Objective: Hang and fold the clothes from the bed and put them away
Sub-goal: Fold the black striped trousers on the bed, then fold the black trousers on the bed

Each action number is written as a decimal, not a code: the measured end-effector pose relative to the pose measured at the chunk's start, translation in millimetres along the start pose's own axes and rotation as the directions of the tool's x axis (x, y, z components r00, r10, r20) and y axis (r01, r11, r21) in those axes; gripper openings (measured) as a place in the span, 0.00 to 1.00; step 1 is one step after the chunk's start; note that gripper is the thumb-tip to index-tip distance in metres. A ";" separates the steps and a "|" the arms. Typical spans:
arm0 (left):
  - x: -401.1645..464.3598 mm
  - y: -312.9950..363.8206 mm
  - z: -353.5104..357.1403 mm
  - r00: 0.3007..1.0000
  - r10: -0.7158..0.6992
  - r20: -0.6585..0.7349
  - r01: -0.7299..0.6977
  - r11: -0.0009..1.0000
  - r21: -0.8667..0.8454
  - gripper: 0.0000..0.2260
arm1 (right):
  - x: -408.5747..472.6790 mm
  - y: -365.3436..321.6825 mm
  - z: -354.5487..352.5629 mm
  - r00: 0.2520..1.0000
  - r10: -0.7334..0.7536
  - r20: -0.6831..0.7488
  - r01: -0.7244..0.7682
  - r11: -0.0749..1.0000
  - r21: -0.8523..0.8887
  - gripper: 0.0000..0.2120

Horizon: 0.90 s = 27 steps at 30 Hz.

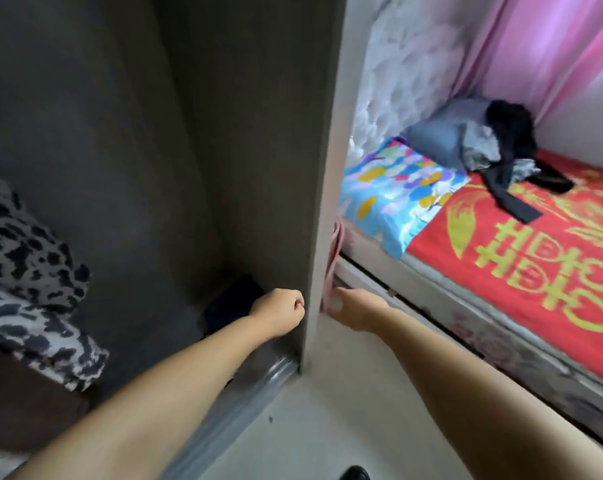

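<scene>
A pile of dark and grey clothes (500, 147) lies at the far end of the bed, on the red cover (521, 271). A thin pink hanger (334, 261) stands in the gap between the wardrobe's side panel (322, 202) and the bed. My right hand (353, 308) grips its lower end. My left hand (281, 313) is low inside the wardrobe, curled into a fist against the panel's inner face, with nothing visible in it. A dark folded garment (232, 299) lies on the wardrobe floor just behind that hand.
A black-and-white spotted garment (26, 271) hangs at the wardrobe's left. On the bed near the panel lie a colourful pillow (393, 195) and a blue-grey pillow (435, 136). Pink curtains (542, 50) hang behind the bed. The wardrobe's sliding track (258, 379) runs along the floor.
</scene>
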<state>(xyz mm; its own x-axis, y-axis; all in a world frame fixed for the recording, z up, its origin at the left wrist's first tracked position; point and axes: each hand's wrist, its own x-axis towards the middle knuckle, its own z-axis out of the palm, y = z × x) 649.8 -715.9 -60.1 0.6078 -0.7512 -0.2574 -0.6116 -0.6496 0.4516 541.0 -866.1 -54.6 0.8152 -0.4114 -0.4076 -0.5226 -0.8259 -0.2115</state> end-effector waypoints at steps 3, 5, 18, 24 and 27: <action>24.2 69.5 16.5 0.992 0.119 0.053 -0.121 0.991 0.049 0.11 | -29.0 69.9 -15.6 0.994 0.107 -0.036 -0.106 0.994 0.033 0.23; 44.0 117.3 27.3 0.977 0.202 0.073 -0.206 0.977 0.055 0.11 | -46.5 119.6 -27.4 0.984 0.175 -0.041 -0.172 0.984 0.054 0.24; 134.2 407.1 126.4 0.856 0.459 0.238 -0.488 0.869 0.082 0.12 | -166.5 445.3 -87.7 0.858 0.513 0.025 -0.511 0.847 0.144 0.24; 184.3 474.0 150.4 0.811 0.488 0.322 -0.536 0.841 0.077 0.12 | -166.7 508.1 -87.9 0.829 0.559 0.023 -0.549 0.805 0.225 0.22; 222.8 499.5 167.1 0.786 0.500 0.363 -0.566 0.819 0.096 0.12 | -149.8 539.2 -87.3 0.822 0.567 0.052 -0.560 0.790 0.248 0.22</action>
<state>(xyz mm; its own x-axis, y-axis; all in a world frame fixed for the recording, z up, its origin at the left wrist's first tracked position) 395.1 -1227.3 -34.6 -0.0123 -0.9579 -0.2867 -0.8933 -0.1183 0.4337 159.0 -1283.5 -30.0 0.3613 -0.7862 -0.5014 -0.9317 -0.3264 -0.1595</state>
